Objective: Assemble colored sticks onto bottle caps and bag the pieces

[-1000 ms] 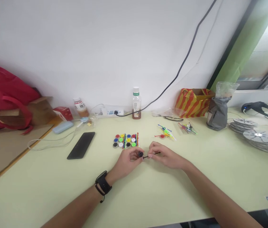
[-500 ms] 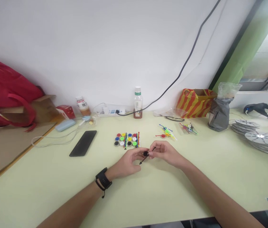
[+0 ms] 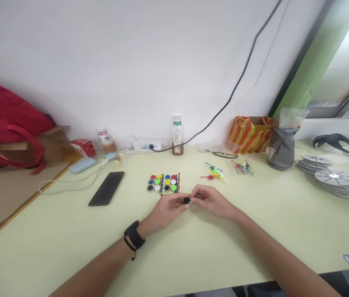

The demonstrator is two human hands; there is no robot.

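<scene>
Inward of the worktop's front edge [image 3: 217, 286], the left hand [image 3: 164, 211] pinches a black disc [image 3: 187, 201], the right hand [image 3: 213, 202] a black rod [image 3: 196, 195].

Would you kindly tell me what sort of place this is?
Probably an indoor table-top workspace: a pale table against a white wall, with a power strip and rows of coloured discs.

The pale yellow-green surface [image 3: 174, 258] carries 12 coloured round pieces [image 3: 157, 181] in 2 groups, with thin coloured sticks [image 3: 179, 181] lying alongside. Well to their left lies a black phone [image 3: 106, 189]; to their right, a loose pile of bright pieces [image 3: 216, 172]. Behind, a white-capped bottle [image 3: 178, 142] stands upright. Farther right sit a striped bag [image 3: 251, 135], a grey bag [image 3: 282, 149] and stacked grey discs [image 3: 336, 181].
</scene>
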